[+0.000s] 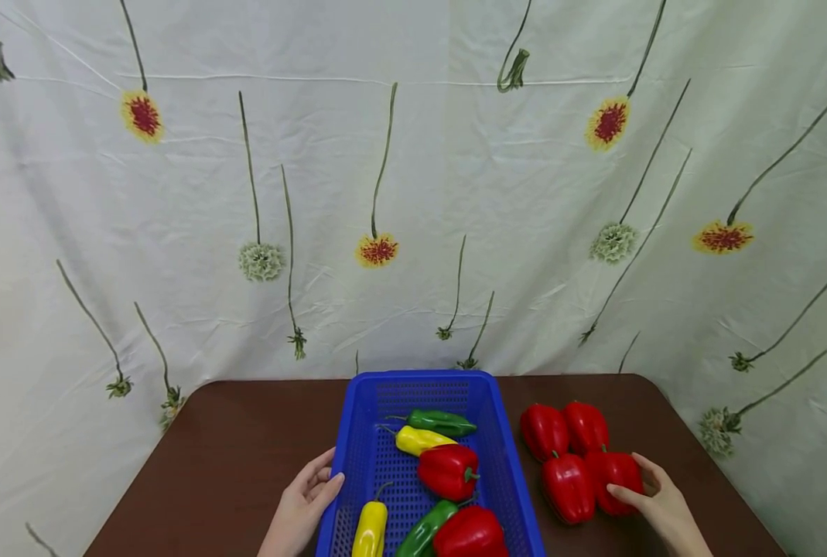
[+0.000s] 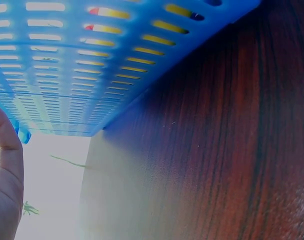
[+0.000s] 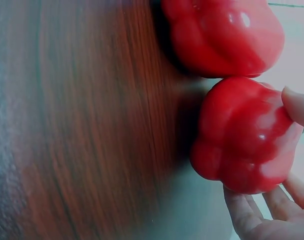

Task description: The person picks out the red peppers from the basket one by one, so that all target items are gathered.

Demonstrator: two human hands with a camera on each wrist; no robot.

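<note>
My left hand [image 1: 303,501] holds the left side of a blue plastic basket [image 1: 420,377], its thumb at the rim. The left wrist view shows the slotted basket wall [image 2: 57,75] with part of that hand [image 2: 6,185] beside it. On the right, my right hand [image 1: 664,507] grips a red bell pepper [image 1: 611,480] between thumb and fingers. This pepper is the nearest right one in a cluster of red bell peppers on the table. The right wrist view has the gripped pepper [image 3: 242,135] right against another red bell pepper [image 3: 227,37].
Inside the basket lie red bell peppers [image 1: 446,472], long yellow peppers [image 1: 370,530] and long green peppers [image 1: 441,422]. The dark brown wooden table [image 1: 246,433] has rounded far corners. Behind it hangs a white cloth [image 1: 524,170] printed with flowers.
</note>
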